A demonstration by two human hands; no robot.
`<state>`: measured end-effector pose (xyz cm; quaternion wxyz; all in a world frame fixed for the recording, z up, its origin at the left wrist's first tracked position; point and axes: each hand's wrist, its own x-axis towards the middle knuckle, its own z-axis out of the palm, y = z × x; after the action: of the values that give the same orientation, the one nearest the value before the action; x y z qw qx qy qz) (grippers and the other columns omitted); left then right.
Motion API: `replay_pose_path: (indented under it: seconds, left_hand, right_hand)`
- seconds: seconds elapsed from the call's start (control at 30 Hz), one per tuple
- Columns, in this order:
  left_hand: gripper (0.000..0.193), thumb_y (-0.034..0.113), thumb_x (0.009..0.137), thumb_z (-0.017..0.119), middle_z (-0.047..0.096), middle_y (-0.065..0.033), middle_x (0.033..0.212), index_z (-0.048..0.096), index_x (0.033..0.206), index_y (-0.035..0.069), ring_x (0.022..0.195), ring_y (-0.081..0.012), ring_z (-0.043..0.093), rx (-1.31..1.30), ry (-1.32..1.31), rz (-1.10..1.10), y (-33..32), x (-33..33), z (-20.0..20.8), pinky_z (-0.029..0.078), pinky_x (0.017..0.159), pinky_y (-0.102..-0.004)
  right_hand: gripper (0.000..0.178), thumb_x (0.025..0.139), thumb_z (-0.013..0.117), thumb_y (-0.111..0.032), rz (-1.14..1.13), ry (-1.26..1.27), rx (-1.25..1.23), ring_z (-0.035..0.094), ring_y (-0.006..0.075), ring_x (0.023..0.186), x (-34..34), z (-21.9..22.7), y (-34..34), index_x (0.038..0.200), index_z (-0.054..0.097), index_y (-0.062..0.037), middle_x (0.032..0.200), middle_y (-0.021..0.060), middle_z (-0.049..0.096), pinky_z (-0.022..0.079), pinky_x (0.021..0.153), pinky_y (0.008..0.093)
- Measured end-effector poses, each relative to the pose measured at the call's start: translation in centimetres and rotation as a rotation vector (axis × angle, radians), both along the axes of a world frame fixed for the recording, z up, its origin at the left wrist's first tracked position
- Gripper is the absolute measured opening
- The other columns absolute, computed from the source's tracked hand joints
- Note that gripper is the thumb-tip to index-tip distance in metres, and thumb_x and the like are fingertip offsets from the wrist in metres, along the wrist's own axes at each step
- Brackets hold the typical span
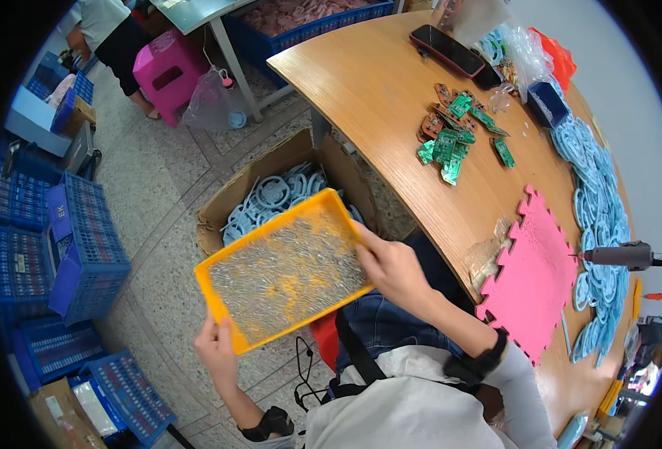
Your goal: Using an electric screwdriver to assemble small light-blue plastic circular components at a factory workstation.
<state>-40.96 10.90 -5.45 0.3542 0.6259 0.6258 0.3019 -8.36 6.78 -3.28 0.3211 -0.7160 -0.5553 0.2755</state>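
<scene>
Both hands carry a shallow yellow tray [213,305], spread with many small silvery metal pieces [286,258] that look like screws or pins; they are too small to tell. Yellow bottom shows through between them. My left hand [217,348] grips the near left corner, thumb by the rim. On the opposite short side, my right hand [394,269] is closed round the edge, its fingertips partly hidden. The tray hangs in front of my body and covers part of a cardboard box [230,183] holding light blue ring-shaped plastic parts [275,193].
The wooden table [361,112] at right bears green and brown circuit boards [451,142], a pink foam mat [529,277], a phone [447,51] and piled blue plastic rings [600,202]. An electric screwdriver [619,256] juts over the mat. Blue crates [92,247] stand left; another person [118,45] is far left.
</scene>
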Motion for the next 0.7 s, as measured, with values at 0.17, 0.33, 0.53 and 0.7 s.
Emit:
replay_pose_path:
  seconds: [0.17, 0.33, 0.53, 0.7]
  left_hand:
    - [0.036, 0.004, 0.092, 0.054, 0.061, 0.0018, 0.081, 0.057, 0.127, -0.002, 0.066, -0.0024, 0.048, 0.073, -0.230, 0.202, 0.9, -2.5, 1.3, 0.039, 0.055, -0.0210]
    - [0.038, 0.006, 0.093, 0.053, 0.062, 0.0000, 0.079, 0.054, 0.130, -0.002, 0.065, -0.0030, 0.049, -0.116, 0.036, -0.043, -1.9, 0.3, -0.1, 0.041, 0.055, -0.0219]
    - [0.040, 0.004, 0.090, 0.054, 0.058, 0.0021, 0.066, 0.054, 0.130, 0.000, 0.057, -0.0024, 0.044, 0.174, -0.031, 0.209, 0.5, -3.5, 1.9, 0.038, 0.050, -0.0234]
    - [0.041, 0.004, 0.090, 0.054, 0.053, 0.0036, 0.062, 0.054, 0.131, 0.001, 0.055, -0.0027, 0.042, 0.105, 0.185, -0.026, 1.4, 1.1, 1.8, 0.037, 0.049, -0.0236]
  right_hand:
    - [0.046, 0.093, 0.051, -0.016, 0.127, 0.015, 0.152, 0.061, 0.0373, 0.059, -4.0, -0.9, 3.3, 0.137, 0.045, -0.0081, 0.065, 0.0230, 0.057, 0.049, 0.055, 0.0449]
    - [0.041, 0.093, 0.048, -0.013, 0.020, 0.032, -0.019, 0.069, 0.0308, 0.069, 0.1, -2.0, -0.6, 0.134, 0.050, -0.0083, 0.080, 0.0205, 0.066, 0.054, 0.063, 0.0360]
    - [0.043, 0.093, 0.050, -0.018, 0.146, 0.029, 0.146, 0.064, 0.0375, 0.068, -4.0, -2.6, 4.9, 0.136, 0.047, -0.0117, 0.075, 0.0255, 0.060, 0.051, 0.060, 0.0428]
    - [0.041, 0.094, 0.049, -0.017, -0.056, 0.172, 0.077, 0.064, 0.0385, 0.067, -0.6, -4.6, 0.5, 0.135, 0.048, -0.0094, 0.075, 0.0238, 0.063, 0.051, 0.059, 0.0448]
